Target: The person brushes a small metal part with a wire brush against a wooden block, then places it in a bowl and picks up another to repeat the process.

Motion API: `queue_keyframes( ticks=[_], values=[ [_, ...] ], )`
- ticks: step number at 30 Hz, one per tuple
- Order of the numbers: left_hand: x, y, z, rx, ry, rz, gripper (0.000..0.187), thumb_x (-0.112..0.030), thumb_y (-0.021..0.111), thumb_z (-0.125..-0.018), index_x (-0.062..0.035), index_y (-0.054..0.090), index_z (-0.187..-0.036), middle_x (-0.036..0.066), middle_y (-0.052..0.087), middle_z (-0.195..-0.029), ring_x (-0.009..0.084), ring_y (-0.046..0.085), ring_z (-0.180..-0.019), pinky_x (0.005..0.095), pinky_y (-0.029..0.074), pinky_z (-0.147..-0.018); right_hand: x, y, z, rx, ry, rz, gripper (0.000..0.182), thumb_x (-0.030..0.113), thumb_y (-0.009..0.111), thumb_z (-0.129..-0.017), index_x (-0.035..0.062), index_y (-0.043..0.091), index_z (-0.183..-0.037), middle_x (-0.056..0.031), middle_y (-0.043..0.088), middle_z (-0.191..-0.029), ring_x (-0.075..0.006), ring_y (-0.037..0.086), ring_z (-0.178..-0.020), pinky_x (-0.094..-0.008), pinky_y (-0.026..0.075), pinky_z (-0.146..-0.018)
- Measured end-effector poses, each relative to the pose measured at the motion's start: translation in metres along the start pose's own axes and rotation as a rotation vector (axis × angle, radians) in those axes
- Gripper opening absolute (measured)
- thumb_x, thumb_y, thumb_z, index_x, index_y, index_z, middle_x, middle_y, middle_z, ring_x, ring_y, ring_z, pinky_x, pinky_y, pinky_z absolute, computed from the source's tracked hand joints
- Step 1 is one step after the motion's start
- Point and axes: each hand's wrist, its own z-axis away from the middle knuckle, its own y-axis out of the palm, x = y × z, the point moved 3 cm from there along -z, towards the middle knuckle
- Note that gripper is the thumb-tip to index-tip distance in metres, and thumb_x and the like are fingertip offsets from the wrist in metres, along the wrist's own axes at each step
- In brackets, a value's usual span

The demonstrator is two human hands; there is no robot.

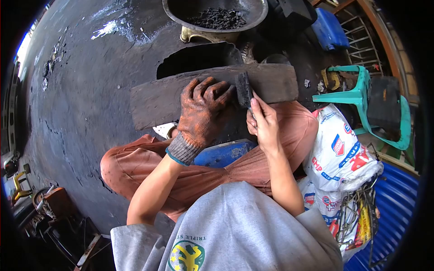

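A long dark board point(275, 83) lies crosswise in front of my crossed legs. My left hand point(204, 108), in an orange-coated knit glove, rests on the board with its fingers curled. Whatever may be beneath those fingers is hidden. My bare right hand point(264, 119) is closed around a short tool with a black rectangular head point(244, 89). The thumb extends along the tool, and its head lies over the board just right of the glove. Most of its handle is hidden in the hand.
Beyond the board is a dark open container point(199, 58). Farther off stands a metal basin point(169, 10) with black chunks. On the right are a green plastic chair point(361, 90), white printed sacks point(332, 149) and a blue jerrycan point(332, 29). A blue object point(224, 153) lies between my legs.
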Motion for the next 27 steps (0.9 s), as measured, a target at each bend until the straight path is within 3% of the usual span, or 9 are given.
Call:
queue_keyframes(
  ticks=[3, 6, 11, 14, 21, 23, 24, 26, 27],
  values=[
    [-0.001, 0.001, 0.000, 0.001, 0.005, 0.015, 0.044, -0.030, 0.083, -0.086, -0.0219, 0.078, -0.129, 0.004, 0.070, -0.141, 0.0348, 0.057, -0.141, 0.0598, 0.035, -0.122, 0.007, 0.002, -0.006, 0.013, 0.031, -0.080, 0.047, 0.031, 0.060, -0.115, 0.0102, 0.059, -0.158, 0.0088, 0.045, -0.068, -0.0002, 0.040, -0.056, -0.0176, 0.032, -0.048],
    [0.000, 0.003, 0.000, 0.004, -0.018, 0.023, 0.043, -0.031, 0.084, -0.086, -0.0236, 0.079, -0.128, 0.003, 0.070, -0.141, 0.0346, 0.057, -0.141, 0.0597, 0.035, -0.122, 0.017, -0.001, -0.003, -0.089, -0.115, 0.018, 0.048, 0.030, 0.062, -0.115, 0.0097, 0.059, -0.158, 0.0087, 0.045, -0.068, 0.0002, 0.039, -0.056, -0.0173, 0.032, -0.048],
    [-0.002, 0.007, 0.006, -0.082, -0.044, -0.062, 0.041, -0.031, 0.086, -0.084, -0.0229, 0.079, -0.124, 0.002, 0.071, -0.134, 0.0324, 0.060, -0.136, 0.0596, 0.037, -0.120, 0.010, -0.003, 0.047, -0.164, 0.022, 0.125, 0.049, 0.029, 0.060, -0.115, 0.0089, 0.057, -0.159, 0.0081, 0.047, -0.070, -0.0002, 0.041, -0.057, -0.0188, 0.033, -0.050],
    [0.001, 0.004, 0.004, -0.191, -0.035, -0.152, 0.038, -0.031, 0.086, -0.084, -0.0215, 0.079, -0.120, 0.003, 0.071, -0.130, 0.0315, 0.061, -0.134, 0.0599, 0.038, -0.119, -0.006, 0.004, 0.055, -0.125, -0.003, 0.112, 0.049, 0.028, 0.061, -0.115, 0.0096, 0.056, -0.160, 0.0080, 0.048, -0.074, -0.0010, 0.043, -0.061, -0.0198, 0.036, -0.053],
    [0.004, -0.002, 0.013, -0.108, -0.061, -0.106, 0.040, -0.030, 0.086, -0.085, -0.0210, 0.078, -0.123, 0.005, 0.072, -0.132, 0.0338, 0.062, -0.133, 0.0597, 0.037, -0.119, -0.004, 0.022, 0.038, -0.051, -0.061, 0.148, 0.049, 0.026, 0.060, -0.115, 0.0020, 0.056, -0.158, 0.0065, 0.047, -0.079, -0.0037, 0.038, -0.067, -0.0231, 0.036, -0.058],
    [0.007, -0.006, 0.015, -0.068, -0.077, -0.074, 0.040, -0.031, 0.085, -0.086, -0.0204, 0.079, -0.125, 0.004, 0.071, -0.134, 0.0334, 0.061, -0.134, 0.0588, 0.037, -0.119, -0.004, 0.016, 0.039, -0.024, -0.017, 0.266, 0.049, 0.027, 0.060, -0.115, -0.0008, 0.057, -0.156, -0.0009, 0.067, -0.090, -0.0077, 0.059, -0.077, -0.0242, 0.050, -0.070],
    [0.007, -0.007, 0.016, -0.025, -0.089, -0.039, 0.040, -0.033, 0.084, -0.088, -0.0199, 0.079, -0.126, 0.004, 0.070, -0.135, 0.0330, 0.060, -0.135, 0.0580, 0.037, -0.120, -0.007, 0.014, 0.039, -0.025, -0.010, 0.267, 0.049, 0.027, 0.060, -0.115, -0.0008, 0.057, -0.156, -0.0009, 0.067, -0.090, -0.0077, 0.059, -0.077, -0.0242, 0.050, -0.070],
    [0.005, -0.010, 0.011, -0.032, -0.133, -0.035, 0.043, -0.033, 0.085, -0.088, -0.0202, 0.078, -0.128, 0.004, 0.070, -0.137, 0.0333, 0.061, -0.134, 0.0576, 0.036, -0.120, -0.010, 0.011, 0.038, -0.043, -0.125, 0.331, 0.049, 0.026, 0.061, -0.115, -0.0036, 0.058, -0.153, -0.0158, 0.077, -0.126, -0.0194, 0.073, -0.112, -0.0294, 0.055, -0.099],
    [0.004, -0.013, 0.006, -0.044, -0.176, -0.036, 0.045, -0.033, 0.085, -0.088, -0.0204, 0.078, -0.130, 0.004, 0.070, -0.138, 0.0337, 0.061, -0.134, 0.0572, 0.036, -0.121, -0.008, 0.011, 0.039, -0.046, -0.126, 0.332, 0.049, 0.026, 0.061, -0.115, -0.0036, 0.058, -0.153, -0.0158, 0.077, -0.126, -0.0194, 0.073, -0.112, -0.0294, 0.055, -0.099]
  ],
)
